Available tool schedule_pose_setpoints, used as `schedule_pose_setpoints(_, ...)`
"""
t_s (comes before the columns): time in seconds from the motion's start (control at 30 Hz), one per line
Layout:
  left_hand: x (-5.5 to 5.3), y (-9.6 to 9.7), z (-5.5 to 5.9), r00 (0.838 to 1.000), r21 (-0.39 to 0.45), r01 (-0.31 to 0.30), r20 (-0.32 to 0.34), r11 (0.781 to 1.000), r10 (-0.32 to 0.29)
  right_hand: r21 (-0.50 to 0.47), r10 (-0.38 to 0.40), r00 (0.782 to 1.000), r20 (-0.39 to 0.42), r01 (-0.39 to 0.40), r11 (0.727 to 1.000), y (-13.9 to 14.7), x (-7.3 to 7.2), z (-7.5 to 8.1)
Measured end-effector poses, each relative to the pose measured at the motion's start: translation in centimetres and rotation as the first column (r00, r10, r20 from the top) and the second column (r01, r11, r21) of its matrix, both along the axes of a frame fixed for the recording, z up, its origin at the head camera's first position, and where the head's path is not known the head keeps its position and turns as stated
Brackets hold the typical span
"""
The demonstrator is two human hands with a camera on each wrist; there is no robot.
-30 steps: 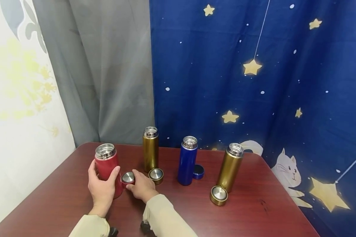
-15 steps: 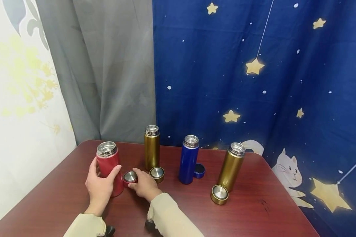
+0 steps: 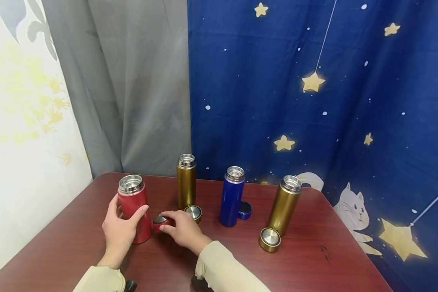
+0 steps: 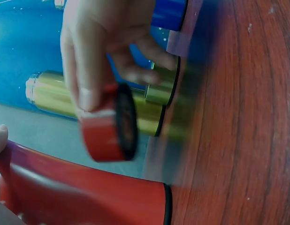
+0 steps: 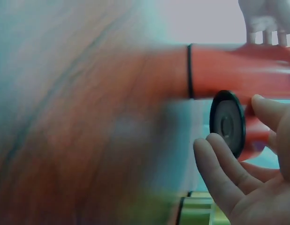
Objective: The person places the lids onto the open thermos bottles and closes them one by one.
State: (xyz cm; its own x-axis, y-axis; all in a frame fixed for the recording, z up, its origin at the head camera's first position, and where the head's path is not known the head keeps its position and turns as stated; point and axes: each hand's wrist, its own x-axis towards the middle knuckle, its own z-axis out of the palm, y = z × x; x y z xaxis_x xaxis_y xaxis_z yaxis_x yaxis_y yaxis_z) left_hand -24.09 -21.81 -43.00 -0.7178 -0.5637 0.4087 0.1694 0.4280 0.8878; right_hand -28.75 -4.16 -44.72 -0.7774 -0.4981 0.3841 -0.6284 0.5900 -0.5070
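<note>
Toward the left edge of the desk (image 3: 54, 247), I've got the left hand (image 3: 119, 232) gripping the red bottle (image 3: 134, 203), right hand (image 3: 185, 231) pinching the red lid (image 3: 159, 224) clear beside it; slipping fingertips could drop it, a low swing clip the bottle.

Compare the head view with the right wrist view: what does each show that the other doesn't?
Only the head view shows the blue bottle, the blue lid and the open mouth of the red bottle.

Only the right wrist view shows the underside of the red lid.

Both show the left hand gripping the red bottle and the right hand holding the red lid.
</note>
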Motion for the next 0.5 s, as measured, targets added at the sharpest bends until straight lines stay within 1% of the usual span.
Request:
schedule_pose_setpoints(0.07,0.1,0.0,0.0,1.0,0.003,0.008,-0.003,1.0,-0.008,-0.085,0.028,1.0,0.012,-0.027,0.996,0.3,0.3,0.3)
schedule_pose_setpoints(0.13,0.1,0.0,0.1,1.0,0.01,0.018,-0.008,1.0,-0.018,-0.193,0.06,0.997,0.055,-0.048,0.98,0.6,0.6,0.7)
schedule_pose_setpoints(0.2,0.2,0.0,0.2,1.0,0.014,0.024,-0.011,1.0,-0.024,-0.309,0.089,0.991,0.097,-0.055,0.949,0.8,0.9,1.0)
schedule_pose_setpoints(0.27,0.2,0.0,0.2,0.999,0.013,0.029,-0.012,0.999,-0.029,-0.402,0.107,0.99,0.092,-0.061,0.914,0.9,1.2,1.4)
schedule_pose_setpoints(0.33,0.2,0.0,0.3,0.999,0.014,0.031,-0.008,0.999,-0.031,-0.456,0.102,0.994,0.045,-0.07,0.887,0.9,1.3,1.9)
schedule_pose_setpoints(0.4,0.2,0.0,0.3,0.999,0.012,0.034,-0.008,0.999,-0.034,-0.475,0.072,0.996,-0.048,-0.086,0.876,0.9,1.4,2.5)
schedule_pose_setpoints(0.5,0.2,0.0,0.3,0.999,0.012,0.046,-0.003,0.999,-0.046,-0.494,0.018,0.983,-0.185,-0.109,0.863,0.6,1.7,3.2)
